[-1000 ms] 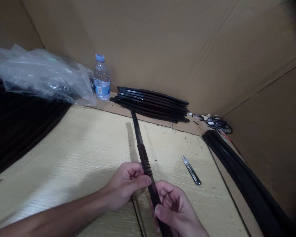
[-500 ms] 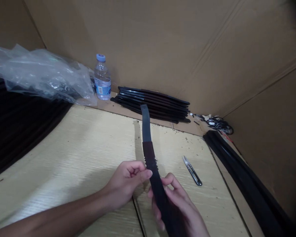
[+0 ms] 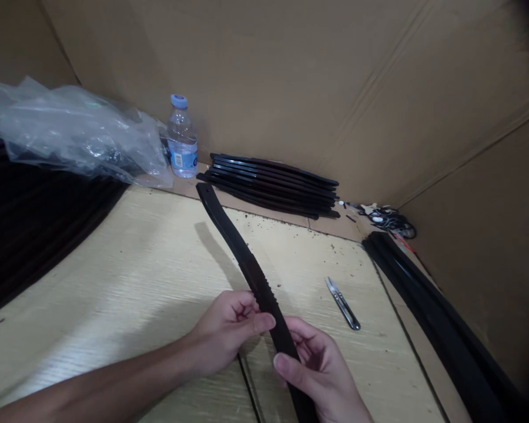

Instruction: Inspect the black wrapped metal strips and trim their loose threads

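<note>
A long black strip (image 3: pixel 226 226) with a ridged section near its middle slants from the upper left down to the bottom edge. My left hand (image 3: pixel 229 329) pinches it just below the ridges, thumb on top. Lower down, my right hand (image 3: pixel 315 367) grips the same strip, its thumb across the front and its fingers behind. The far end of the strip hangs over the table, near a stack of similar black strips (image 3: pixel 273 185). Small thread snips (image 3: pixel 342 303) lie on the table to the right of both hands.
A water bottle (image 3: pixel 183 141) stands at the back beside clear plastic bags (image 3: pixel 79 132). Dark strips (image 3: pixel 39 223) fill the left side, and long black pieces (image 3: pixel 427 305) lie at the right. Tangled cords (image 3: pixel 388 220) rest in the back corner. Cardboard walls (image 3: pixel 282 76) enclose the table (image 3: pixel 150 258).
The strip's far end has swung to the left and the strip has turned about its length. My right thumb has moved onto the strip's front face.
</note>
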The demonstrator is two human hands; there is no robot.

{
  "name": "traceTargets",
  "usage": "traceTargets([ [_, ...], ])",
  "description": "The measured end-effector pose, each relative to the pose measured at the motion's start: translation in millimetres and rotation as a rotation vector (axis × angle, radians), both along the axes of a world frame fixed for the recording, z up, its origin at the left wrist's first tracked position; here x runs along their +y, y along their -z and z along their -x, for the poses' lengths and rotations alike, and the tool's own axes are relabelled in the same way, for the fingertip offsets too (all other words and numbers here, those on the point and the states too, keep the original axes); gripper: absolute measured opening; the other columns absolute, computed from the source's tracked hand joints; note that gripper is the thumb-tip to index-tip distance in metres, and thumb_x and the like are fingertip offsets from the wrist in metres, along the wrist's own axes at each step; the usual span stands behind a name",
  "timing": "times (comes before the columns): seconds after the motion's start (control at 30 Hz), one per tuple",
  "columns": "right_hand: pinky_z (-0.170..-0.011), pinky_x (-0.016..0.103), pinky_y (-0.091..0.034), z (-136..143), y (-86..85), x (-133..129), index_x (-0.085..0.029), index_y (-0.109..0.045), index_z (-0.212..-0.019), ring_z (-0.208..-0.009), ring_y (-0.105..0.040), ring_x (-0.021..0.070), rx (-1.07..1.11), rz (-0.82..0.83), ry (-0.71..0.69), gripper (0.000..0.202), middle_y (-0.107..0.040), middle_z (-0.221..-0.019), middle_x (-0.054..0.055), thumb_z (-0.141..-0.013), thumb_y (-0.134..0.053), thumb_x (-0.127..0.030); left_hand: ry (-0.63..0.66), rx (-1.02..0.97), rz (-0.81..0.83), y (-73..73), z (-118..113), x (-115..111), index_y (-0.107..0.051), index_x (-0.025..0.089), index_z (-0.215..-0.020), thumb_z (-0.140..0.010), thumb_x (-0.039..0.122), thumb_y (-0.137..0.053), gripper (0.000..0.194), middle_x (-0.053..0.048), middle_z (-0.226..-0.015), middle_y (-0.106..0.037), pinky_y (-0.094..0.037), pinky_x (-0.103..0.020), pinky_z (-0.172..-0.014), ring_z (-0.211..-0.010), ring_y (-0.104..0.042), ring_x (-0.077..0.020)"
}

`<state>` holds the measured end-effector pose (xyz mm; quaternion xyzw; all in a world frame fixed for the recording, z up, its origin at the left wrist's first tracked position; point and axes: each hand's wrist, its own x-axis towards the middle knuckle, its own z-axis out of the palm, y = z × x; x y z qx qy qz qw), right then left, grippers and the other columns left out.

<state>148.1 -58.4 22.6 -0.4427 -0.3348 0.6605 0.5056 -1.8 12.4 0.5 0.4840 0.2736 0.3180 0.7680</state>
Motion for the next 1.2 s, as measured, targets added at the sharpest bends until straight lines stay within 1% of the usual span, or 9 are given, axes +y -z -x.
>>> traceTargets([
  [0.13, -0.033, 0.015, -0.04, 1, -2.5, -1, -0.021, -0.059, -0.098, -0.038, -0.047, 0.005, 0.013, 0.076, -0.037, 0.028, -0.064, -0.073, 0.0, -0.076, -0.071, -0.033, -0.01, 0.058, -0.017, -1.8, 1, 1, -0.053, 0.013, -0.064, -0.081, 0.04, -0.061, 0.033, 0.001, -0.057, -0.051, -0.029, -0.022, -0.052, -0.054, -0.043, -0.0097],
  [0.27, -0.028, 0.011, -0.03, 3, -5.0, -3, -0.019, -0.057, -0.092, -0.033, -0.04, 0.0029, 0.069, 0.14, 0.083, 0.03, -0.067, -0.072, 0.005, -0.081, -0.06, -0.046, -0.024, 0.083, -0.053, -5.2, 0, 2, -0.049, 0.014, -0.06, -0.082, 0.039, -0.059, 0.035, 0.002, -0.054, -0.049, -0.029, -0.021, -0.052, -0.052, -0.042, -0.0088],
  [0.37, -0.037, 0.014, -0.037, 4, -5.9, -4, -0.017, -0.064, -0.09, -0.043, -0.047, 0.0057, 0.079, 0.147, 0.142, 0.028, -0.067, -0.073, 0.006, -0.079, -0.064, -0.043, -0.02, 0.053, -0.066, -5.2, 0, 2, -0.054, 0.012, -0.063, -0.082, 0.039, -0.059, 0.034, 0.0, -0.058, -0.054, -0.033, -0.021, -0.054, -0.056, -0.046, -0.0098],
  [0.47, -0.05, 0.017, -0.045, 4, -5.8, -6, -0.022, -0.064, -0.107, -0.058, -0.053, 0.0082, 0.067, 0.12, 0.123, 0.037, -0.066, -0.082, 0.004, -0.073, -0.074, -0.033, 0.014, -0.041, -0.014, -1.7, -1, 1, -0.06, 0.011, -0.073, -0.077, 0.042, -0.065, 0.031, -0.002, -0.065, -0.058, -0.037, -0.023, -0.058, -0.061, -0.052, -0.0126],
  [0.57, -0.044, 0.015, -0.044, 3, -2.4, -7, -0.021, -0.064, -0.109, -0.056, -0.052, 0.008, 0.112, 0.091, 0.047, 0.046, -0.063, -0.077, 0.002, -0.067, -0.079, -0.029, 0.044, -0.072, 0.036, 2.2, 0, 0, -0.061, 0.011, -0.079, -0.075, 0.043, -0.067, 0.033, -0.002, -0.068, -0.057, -0.038, -0.023, -0.059, -0.063, -0.053, -0.013],
  [0.7, -0.041, 0.014, -0.047, 0, 1.4, -4, -0.016, -0.066, -0.092, -0.045, -0.051, 0.0052, 0.113, 0.088, -0.066, 0.034, -0.062, -0.068, -0.001, -0.064, -0.081, -0.028, 0.041, -0.012, 0.045, 1.3, 2, -1, -0.057, 0.011, -0.07, -0.074, 0.045, -0.067, 0.036, 0.002, -0.062, -0.048, -0.032, -0.022, -0.054, -0.057, -0.043, -0.0093],
  [0.87, -0.032, 0.013, -0.042, 1, -3.3, -3, -0.018, -0.051, -0.085, -0.035, -0.048, 0.0029, 0.086, 0.156, -0.106, 0.037, -0.064, -0.069, -0.002, -0.065, -0.08, -0.029, 0.042, -0.012, 0.025, -6.9, 1, -2, -0.047, 0.014, -0.06, -0.079, 0.038, -0.063, 0.035, 0.003, -0.056, -0.048, -0.029, -0.021, -0.051, -0.053, -0.041, -0.0082],
  [1.0, -0.034, 0.014, -0.039, 1, -7.8, -7, -0.023, -0.039, -0.082, -0.037, -0.049, 0.0039, 0.069, 0.135, -0.049, 0.038, -0.066, -0.076, -0.001, -0.072, -0.075, -0.032, 0.064, -0.036, 0.026, -8.3, 0, -2, -0.048, 0.014, -0.062, -0.082, 0.037, -0.06, 0.033, -0.001, -0.056, -0.056, -0.036, -0.024, -0.056, -0.056, -0.05, -0.0117],
  [1.2, -0.049, 0.019, -0.041, 1, -10.9, -6, -0.02, -0.055, -0.085, -0.056, -0.052, 0.0086, 0.082, 0.13, 0.064, 0.022, -0.06, -0.077, -0.001, -0.076, -0.07, -0.035, -0.015, 0.015, -0.041, -5.5, -1, 2, -0.058, 0.012, -0.067, -0.082, 0.034, -0.061, 0.028, -0.002, -0.065, -0.06, -0.038, -0.023, -0.06, -0.062, -0.053, -0.0116],
])
